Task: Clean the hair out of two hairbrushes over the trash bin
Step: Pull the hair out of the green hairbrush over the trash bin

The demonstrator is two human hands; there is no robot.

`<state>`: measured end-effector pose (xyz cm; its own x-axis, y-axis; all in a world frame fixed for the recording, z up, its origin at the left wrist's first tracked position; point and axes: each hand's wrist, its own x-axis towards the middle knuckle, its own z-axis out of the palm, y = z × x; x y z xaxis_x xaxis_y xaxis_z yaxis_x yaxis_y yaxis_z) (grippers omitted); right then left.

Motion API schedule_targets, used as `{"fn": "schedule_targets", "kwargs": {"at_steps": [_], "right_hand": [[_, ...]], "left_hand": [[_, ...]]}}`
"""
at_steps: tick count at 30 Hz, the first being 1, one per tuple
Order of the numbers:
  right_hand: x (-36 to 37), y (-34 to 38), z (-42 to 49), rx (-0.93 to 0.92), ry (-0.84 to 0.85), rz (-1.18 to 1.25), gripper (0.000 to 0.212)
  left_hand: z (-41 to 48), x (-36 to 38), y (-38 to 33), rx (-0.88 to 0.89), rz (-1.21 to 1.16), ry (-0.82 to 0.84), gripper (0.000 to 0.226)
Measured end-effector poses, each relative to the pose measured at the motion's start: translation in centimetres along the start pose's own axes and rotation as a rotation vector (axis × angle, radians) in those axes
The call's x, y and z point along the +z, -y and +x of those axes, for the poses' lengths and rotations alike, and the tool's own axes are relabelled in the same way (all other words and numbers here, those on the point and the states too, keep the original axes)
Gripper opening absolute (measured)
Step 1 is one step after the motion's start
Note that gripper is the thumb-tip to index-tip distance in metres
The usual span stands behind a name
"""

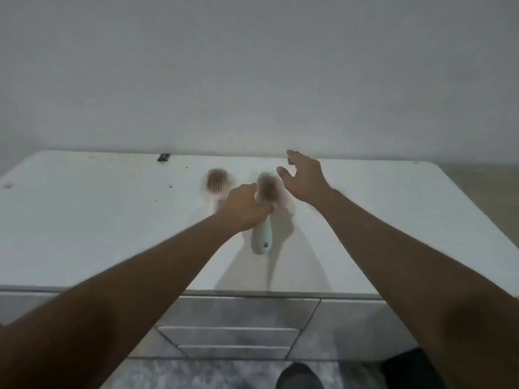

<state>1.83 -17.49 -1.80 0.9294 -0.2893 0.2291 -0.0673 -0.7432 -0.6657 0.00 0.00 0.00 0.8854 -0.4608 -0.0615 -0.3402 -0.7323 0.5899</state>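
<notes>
My left hand [247, 209] curls round the blue brush [265, 234] over the counter [84, 220]; my right hand [304, 178], fingers spread, is near its far edge.

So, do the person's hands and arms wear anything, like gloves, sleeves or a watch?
Nothing shows. The left forearm and the right forearm are bare to the picture's edge, no sleeve in view. The left hand and the right hand have no gloves; no watch, band or ring is visible, though the picture is blurred.
</notes>
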Motion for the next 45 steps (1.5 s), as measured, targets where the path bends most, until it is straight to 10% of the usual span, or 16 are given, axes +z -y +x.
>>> {"fn": "schedule_targets", "kwargs": {"at_steps": [14, 26, 30, 45], "right_hand": [[3.0, -0.9, -3.5, 0.01, -0.108, 0.082, 0.045], [3.8, 3.8, -3.4, 0.102, -0.125, 0.577, 0.021], [5.4, 7.4, -3.6, 0.002, -0.115, 0.531, 0.01], [19.4, 27.5, -18.5, -0.357, 0.153, 0.277, 0.021]], "left_hand": [[-0.8, 3.7, 0.1, 0.018, 0.113, -0.205, 0.027], [-3.1, -0.2, 2.7, -0.212, -0.723, -0.386, 0.069], [-5.8, -2.6, 4.1, -0.218, -0.932, -0.443, 0.037], [-27.1, -10.5, 21.0, -0.337, -1.277, -0.702, 0.054]]}}
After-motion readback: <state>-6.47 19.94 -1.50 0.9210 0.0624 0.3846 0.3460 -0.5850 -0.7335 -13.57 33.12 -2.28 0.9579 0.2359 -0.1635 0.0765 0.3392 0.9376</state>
